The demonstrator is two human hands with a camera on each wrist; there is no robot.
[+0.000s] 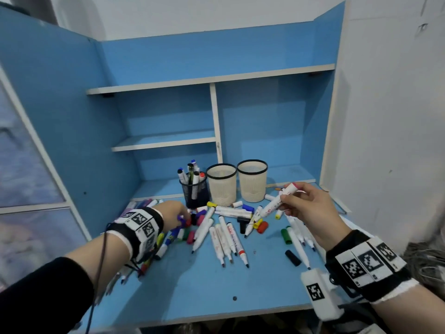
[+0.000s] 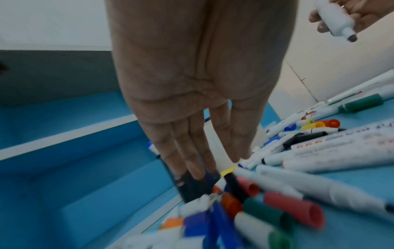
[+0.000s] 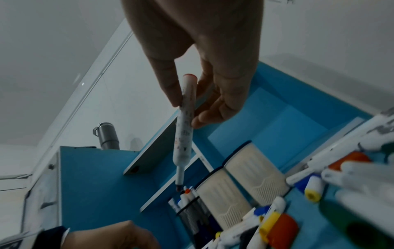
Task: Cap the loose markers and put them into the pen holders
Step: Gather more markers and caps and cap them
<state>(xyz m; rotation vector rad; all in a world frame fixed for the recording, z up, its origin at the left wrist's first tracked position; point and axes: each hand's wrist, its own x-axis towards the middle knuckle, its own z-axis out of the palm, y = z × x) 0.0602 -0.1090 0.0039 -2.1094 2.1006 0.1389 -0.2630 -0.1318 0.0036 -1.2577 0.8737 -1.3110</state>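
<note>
On the blue desk (image 1: 197,292) loose markers (image 1: 224,244) and caps (image 1: 262,227) lie scattered between the two hands; the right hand (image 1: 310,208) is raised above the right part of the scatter, thumb and fingers pinching a white marker (image 1: 279,201) at its upper half; that marker is uncapped, its dark tip pointing down and to the left, its pink end up by the fingertips; from the right wrist it hangs nearly upright, tip in line with the black mesh holder (image 3: 192,210) far below, not touching it. The left hand (image 1: 173,213) reaches low over the left heap of caps, purple (image 1: 181,219), black and pink ones under its fingertips; from the left wrist its fingers (image 2: 192,151) run straight and close together, tips just above the caps; whether they touch any I cannot tell, the picture being blurred there. The mesh holder (image 1: 194,191) stands at the back, just beyond the left hand, with several capped markers upright in it; two cream holders (image 1: 237,186) stand side by side to its right, the nearer one touching or nearly touching the mesh one; the held marker is in front of the rightmost cream holder and apart from it. A green cap (image 1: 285,236) and a black cap (image 1: 293,257) lie below the right hand, well apart from the left.
</note>
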